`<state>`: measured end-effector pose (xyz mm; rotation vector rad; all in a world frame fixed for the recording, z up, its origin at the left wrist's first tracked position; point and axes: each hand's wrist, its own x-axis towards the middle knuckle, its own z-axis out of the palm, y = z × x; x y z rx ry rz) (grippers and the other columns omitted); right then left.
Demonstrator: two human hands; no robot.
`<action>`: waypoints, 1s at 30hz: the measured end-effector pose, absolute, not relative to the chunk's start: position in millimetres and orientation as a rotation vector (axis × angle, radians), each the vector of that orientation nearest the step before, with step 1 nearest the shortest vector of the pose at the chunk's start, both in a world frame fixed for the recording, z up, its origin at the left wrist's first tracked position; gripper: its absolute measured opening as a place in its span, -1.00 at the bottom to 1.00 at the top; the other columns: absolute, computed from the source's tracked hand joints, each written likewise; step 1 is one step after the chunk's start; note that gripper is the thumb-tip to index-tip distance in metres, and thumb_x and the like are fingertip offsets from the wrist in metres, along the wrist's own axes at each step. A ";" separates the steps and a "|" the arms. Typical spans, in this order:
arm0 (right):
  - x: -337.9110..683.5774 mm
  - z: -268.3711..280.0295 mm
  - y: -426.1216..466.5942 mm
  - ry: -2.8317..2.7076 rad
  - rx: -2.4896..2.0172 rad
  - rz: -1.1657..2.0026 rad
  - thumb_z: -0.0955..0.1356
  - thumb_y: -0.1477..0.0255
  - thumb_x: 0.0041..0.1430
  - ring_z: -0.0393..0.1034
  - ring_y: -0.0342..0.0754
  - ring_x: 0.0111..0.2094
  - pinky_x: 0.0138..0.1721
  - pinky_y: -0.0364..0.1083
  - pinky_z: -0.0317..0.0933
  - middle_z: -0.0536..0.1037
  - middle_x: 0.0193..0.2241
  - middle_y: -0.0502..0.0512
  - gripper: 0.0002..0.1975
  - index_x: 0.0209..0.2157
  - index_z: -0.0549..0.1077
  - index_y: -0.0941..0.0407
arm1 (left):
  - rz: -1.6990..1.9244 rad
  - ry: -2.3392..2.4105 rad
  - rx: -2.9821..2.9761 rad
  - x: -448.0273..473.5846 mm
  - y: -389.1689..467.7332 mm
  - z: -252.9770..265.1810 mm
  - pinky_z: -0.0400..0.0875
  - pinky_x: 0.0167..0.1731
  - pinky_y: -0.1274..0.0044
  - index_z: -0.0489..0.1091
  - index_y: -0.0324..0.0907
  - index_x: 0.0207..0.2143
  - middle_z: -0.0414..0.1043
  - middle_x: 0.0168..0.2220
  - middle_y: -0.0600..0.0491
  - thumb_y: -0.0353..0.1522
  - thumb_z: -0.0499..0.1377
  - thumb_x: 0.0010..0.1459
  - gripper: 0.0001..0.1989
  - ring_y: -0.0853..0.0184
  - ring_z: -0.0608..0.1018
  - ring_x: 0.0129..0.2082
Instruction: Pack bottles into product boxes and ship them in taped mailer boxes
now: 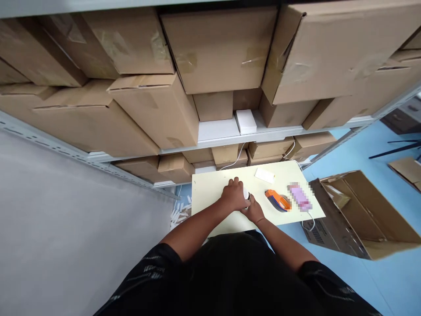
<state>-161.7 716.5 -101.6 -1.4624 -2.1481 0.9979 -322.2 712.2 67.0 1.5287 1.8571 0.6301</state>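
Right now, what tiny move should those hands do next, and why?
Perhaps loosen the left hand a little while the right hand steadies the small white-and-dark thing. Both hands close around it over the pale table and hide most of it, so easing one back might let you see it better.

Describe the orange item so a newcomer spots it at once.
In front of the shelves of cardboard boxes is a pale yellow table. The orange item lies there, right of the right hand. Its bright orange, blue-edged body sets it apart from the white card and the blurred pink object nearby.
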 end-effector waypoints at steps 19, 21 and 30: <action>-107.4 12.0 752.2 -1.808 -1.137 1.459 0.47 0.10 0.15 0.38 0.24 0.20 0.26 0.31 0.21 0.52 0.15 0.21 -0.53 0.06 0.54 -0.04 | 1.517 0.904 0.112 -361.8 620.2 73.4 0.48 0.05 0.20 0.43 -0.18 0.05 0.56 -0.01 -0.10 -0.32 0.28 -0.08 -0.43 0.09 0.59 -0.06; -127.2 50.7 758.7 -1.651 -0.943 1.772 0.44 0.02 0.19 0.39 0.21 0.21 0.20 0.25 0.29 0.50 0.20 0.21 -0.44 0.17 0.46 -0.07 | 1.471 0.825 0.111 -353.8 621.4 70.7 0.47 0.03 0.23 0.43 -0.22 0.06 0.58 -0.04 -0.13 -0.29 0.27 -0.05 -0.43 0.08 0.62 -0.11; -225.8 125.1 764.1 -1.254 -0.763 2.084 0.52 -0.07 -0.01 0.54 0.13 -0.28 -0.27 0.05 0.46 0.63 -0.31 0.15 -0.36 -0.05 0.52 0.11 | 1.311 0.679 0.248 -339.8 628.1 83.7 0.48 -0.09 0.21 0.41 -0.34 0.12 0.55 0.00 -0.31 -0.04 0.22 0.10 -0.33 -0.11 0.59 -0.01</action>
